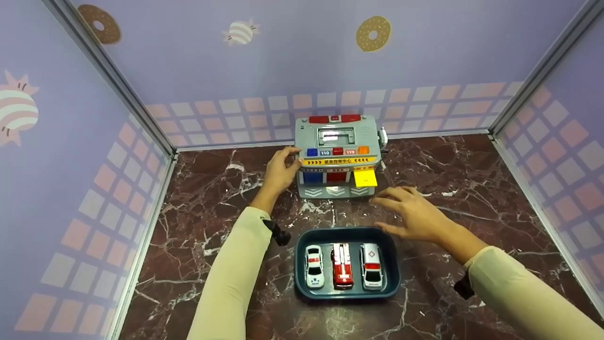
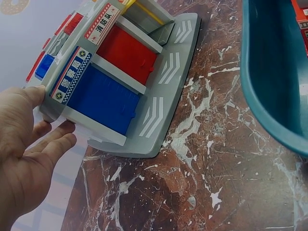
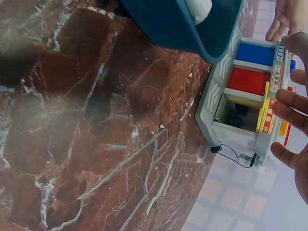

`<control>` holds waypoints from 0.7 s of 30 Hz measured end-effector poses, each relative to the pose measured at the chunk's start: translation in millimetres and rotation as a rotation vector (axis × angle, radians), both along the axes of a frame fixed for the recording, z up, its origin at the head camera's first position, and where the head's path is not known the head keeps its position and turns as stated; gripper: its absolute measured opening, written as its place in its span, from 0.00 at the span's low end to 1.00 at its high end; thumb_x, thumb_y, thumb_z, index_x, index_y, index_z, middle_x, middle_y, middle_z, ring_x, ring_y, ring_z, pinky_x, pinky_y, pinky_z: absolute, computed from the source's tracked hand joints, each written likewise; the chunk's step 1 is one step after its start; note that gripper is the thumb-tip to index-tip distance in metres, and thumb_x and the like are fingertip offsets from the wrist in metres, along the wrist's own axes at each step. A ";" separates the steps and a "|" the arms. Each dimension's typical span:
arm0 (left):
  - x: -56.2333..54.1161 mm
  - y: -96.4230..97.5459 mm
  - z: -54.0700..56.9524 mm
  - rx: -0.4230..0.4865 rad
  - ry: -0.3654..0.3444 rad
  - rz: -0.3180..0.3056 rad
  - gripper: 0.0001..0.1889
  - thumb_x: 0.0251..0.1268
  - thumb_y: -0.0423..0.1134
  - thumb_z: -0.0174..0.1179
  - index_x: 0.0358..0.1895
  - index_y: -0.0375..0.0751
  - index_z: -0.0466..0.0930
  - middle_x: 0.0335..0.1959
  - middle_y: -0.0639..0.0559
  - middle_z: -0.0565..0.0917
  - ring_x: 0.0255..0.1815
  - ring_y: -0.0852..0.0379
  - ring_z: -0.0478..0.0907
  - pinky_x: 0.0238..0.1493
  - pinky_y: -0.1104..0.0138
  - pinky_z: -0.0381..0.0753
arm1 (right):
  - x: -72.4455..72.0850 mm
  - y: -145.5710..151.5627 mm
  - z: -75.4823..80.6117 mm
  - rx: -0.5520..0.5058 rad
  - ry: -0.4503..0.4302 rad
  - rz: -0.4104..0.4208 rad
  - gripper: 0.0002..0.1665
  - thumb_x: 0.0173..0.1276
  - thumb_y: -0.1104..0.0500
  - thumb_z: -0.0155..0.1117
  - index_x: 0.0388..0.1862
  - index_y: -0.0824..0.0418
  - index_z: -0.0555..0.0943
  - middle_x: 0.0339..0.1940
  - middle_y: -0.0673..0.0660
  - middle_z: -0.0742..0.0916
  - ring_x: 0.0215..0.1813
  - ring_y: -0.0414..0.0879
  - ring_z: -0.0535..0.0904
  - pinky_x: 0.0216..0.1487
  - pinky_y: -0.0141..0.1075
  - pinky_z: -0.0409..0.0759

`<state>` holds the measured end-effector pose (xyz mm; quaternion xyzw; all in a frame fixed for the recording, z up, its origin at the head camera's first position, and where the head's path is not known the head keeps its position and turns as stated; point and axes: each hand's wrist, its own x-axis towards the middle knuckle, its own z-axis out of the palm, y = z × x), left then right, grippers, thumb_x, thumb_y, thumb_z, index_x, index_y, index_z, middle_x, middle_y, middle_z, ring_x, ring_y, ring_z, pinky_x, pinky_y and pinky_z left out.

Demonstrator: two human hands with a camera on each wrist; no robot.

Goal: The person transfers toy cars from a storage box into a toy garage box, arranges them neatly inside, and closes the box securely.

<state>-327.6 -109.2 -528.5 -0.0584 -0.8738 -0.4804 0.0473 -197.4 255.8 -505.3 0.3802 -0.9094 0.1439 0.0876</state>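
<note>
A grey toy rescue station [image 1: 337, 141] stands near the back wall, with blue and red doors down and a yellow door [image 1: 365, 178] raised at its right bay. At its left side, my left hand [image 2: 24, 149] has thumb and fingertips at the roof's corner, fingers loosely bent. My right hand [image 1: 408, 212] hovers empty at the station's front right, fingers spread and relaxed. Closer to me, a dark teal tray [image 1: 348, 296] holds a white toy police car [image 1: 314, 267], a red toy fire truck [image 1: 341, 265] and a white toy ambulance [image 1: 372, 267].
Everything stands on a dark red marbled tabletop [image 1: 212, 283]. Purple printed panels close in the back [image 1: 302, 66], left and right. From the station's right side hangs a thin black cord [image 3: 236, 154], ending in a small black piece.
</note>
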 end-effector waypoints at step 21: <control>-0.9 0.0 -2.7 0.008 -0.023 0.006 0.19 0.83 0.42 0.65 0.71 0.46 0.84 0.70 0.39 0.82 0.66 0.41 0.84 0.68 0.53 0.84 | 35.9 -6.7 -27.2 0.063 0.100 0.134 0.36 0.64 0.38 0.82 0.68 0.51 0.88 0.61 0.53 0.89 0.64 0.53 0.86 0.71 0.70 0.77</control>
